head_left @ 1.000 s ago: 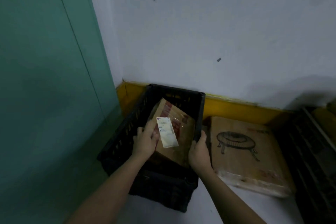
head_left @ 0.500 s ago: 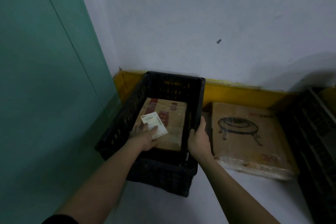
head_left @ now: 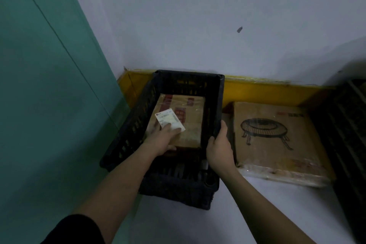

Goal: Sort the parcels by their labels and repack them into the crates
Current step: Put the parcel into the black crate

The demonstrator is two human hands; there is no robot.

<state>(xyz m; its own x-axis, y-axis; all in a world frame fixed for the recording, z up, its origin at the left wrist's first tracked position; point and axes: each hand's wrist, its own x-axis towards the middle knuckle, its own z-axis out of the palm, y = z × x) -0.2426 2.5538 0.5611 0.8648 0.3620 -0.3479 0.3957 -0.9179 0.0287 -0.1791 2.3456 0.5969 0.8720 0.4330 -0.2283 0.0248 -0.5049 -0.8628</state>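
A black slatted plastic crate [head_left: 213, 109] stands on the floor in the corner. Inside it a brown cardboard parcel [head_left: 190, 121] with red tape lies flat, a white label [head_left: 168, 120] on its near left part. My left hand [head_left: 162, 140] rests on the parcel's near left corner, fingers spread over the label's lower edge. My right hand [head_left: 220, 149] grips the crate's right rim, thumb on the inner side.
A larger flat cardboard box [head_left: 277, 144] printed with a round table drawing lies on the floor right of the crate. Another dark crate [head_left: 348, 134] stands at the far right edge. Teal wall on the left, white wall with yellow skirting [head_left: 267, 91] behind.
The parcel went from tilted in both hands to lying flat on the crate's bottom. My right hand left the parcel and took the crate's right rim. My left hand stayed on the parcel.
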